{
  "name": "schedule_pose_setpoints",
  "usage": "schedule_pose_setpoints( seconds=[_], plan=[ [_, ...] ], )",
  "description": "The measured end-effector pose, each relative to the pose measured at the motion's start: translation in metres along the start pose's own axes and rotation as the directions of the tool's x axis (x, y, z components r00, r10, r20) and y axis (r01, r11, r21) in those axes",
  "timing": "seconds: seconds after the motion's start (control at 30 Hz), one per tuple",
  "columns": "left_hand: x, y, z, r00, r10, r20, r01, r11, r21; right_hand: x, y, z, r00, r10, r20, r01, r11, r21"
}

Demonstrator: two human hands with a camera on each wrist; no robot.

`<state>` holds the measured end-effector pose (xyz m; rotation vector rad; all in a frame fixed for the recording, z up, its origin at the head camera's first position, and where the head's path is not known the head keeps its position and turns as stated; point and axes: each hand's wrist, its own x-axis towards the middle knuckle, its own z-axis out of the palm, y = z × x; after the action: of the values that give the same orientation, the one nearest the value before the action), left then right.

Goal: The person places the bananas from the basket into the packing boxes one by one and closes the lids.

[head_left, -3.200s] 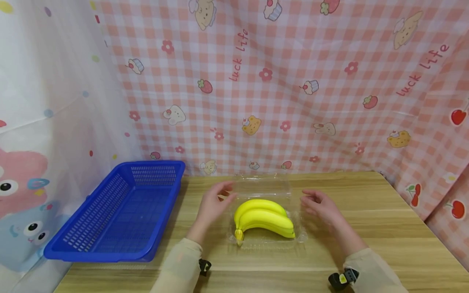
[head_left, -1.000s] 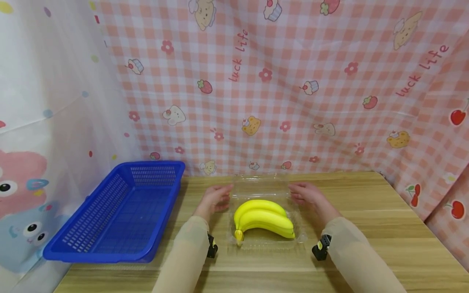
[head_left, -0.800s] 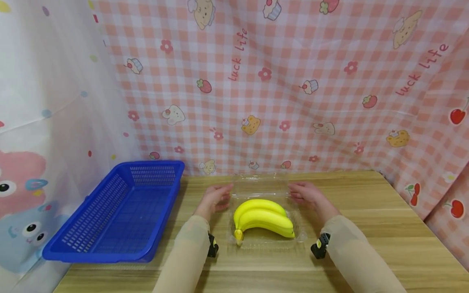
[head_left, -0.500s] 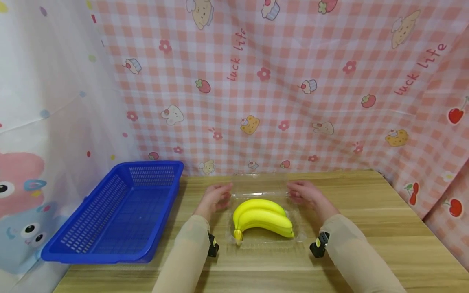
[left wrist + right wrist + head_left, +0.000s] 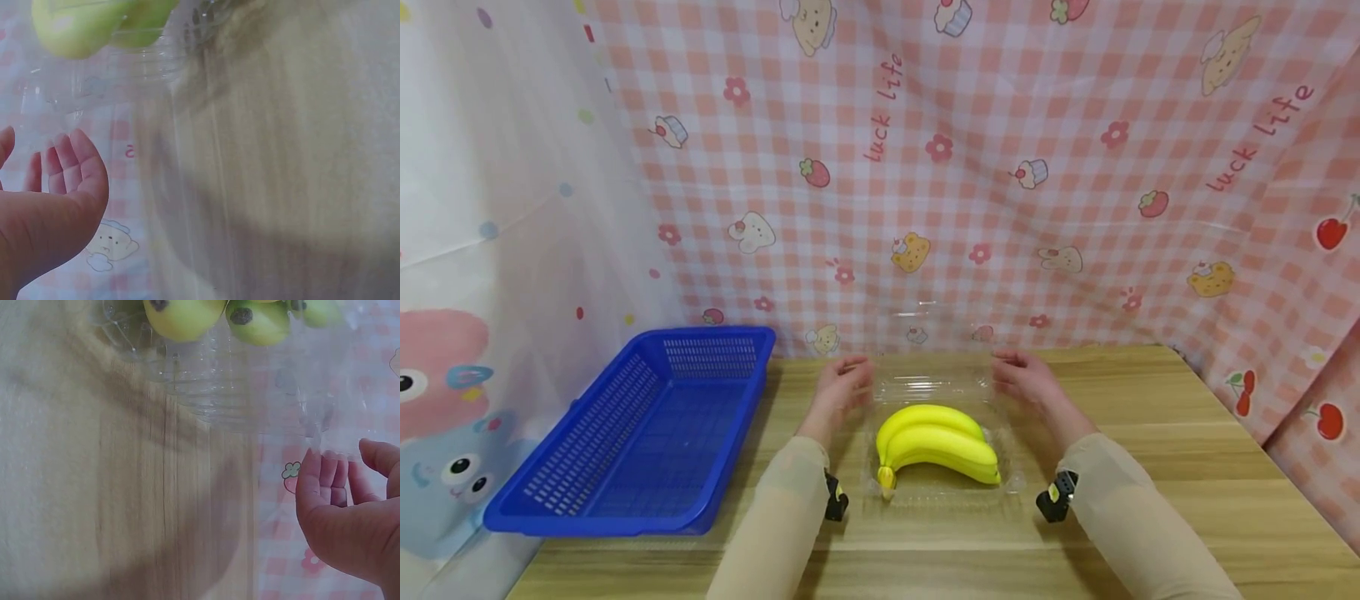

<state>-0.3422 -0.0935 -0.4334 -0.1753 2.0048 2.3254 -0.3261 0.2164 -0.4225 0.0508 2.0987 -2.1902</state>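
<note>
Pink checked cloth (image 5: 1075,208) backed the wooden surface (image 5: 1150,433), where bananas (image 5: 936,442) lay in a clear box (image 5: 940,492) beside a blue basket (image 5: 640,433). Its lid (image 5: 936,350) stood raised behind them. The left hand (image 5: 842,392) and right hand (image 5: 1026,383) flanked the lid's edges, each grip relaxed, apparently steadying it.

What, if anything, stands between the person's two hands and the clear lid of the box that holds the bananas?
Nothing visible does. The left hand and right hand are at the two sides of the raised clear lid, behind the bananas. The blue basket sits well off to the side.
</note>
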Motion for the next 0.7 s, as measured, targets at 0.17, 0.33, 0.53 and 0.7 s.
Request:
schedule_pose_setpoints(
  seconds=[0.17,0.33,0.53,0.7],
  plan=[
    [0.002,0.005,0.002,0.999,0.048,-0.013,-0.048,0.999,-0.012,0.000,-0.002,0.001,0.999,-0.048,-0.019,0.049,0.998,0.035],
    [-0.001,0.011,0.004,0.997,0.076,-0.033,-0.077,0.997,-0.011,-0.001,-0.006,0.001,0.995,-0.090,-0.034,0.093,0.992,0.079],
    [-0.004,0.015,0.005,0.995,0.096,-0.037,-0.097,0.995,-0.018,-0.006,-0.008,-0.001,0.991,-0.124,-0.050,0.128,0.987,0.096],
    [-0.005,0.017,0.005,0.992,0.116,-0.048,-0.117,0.993,-0.020,-0.010,-0.009,-0.001,0.983,-0.185,-0.019,0.186,0.971,0.149]
  ],
)
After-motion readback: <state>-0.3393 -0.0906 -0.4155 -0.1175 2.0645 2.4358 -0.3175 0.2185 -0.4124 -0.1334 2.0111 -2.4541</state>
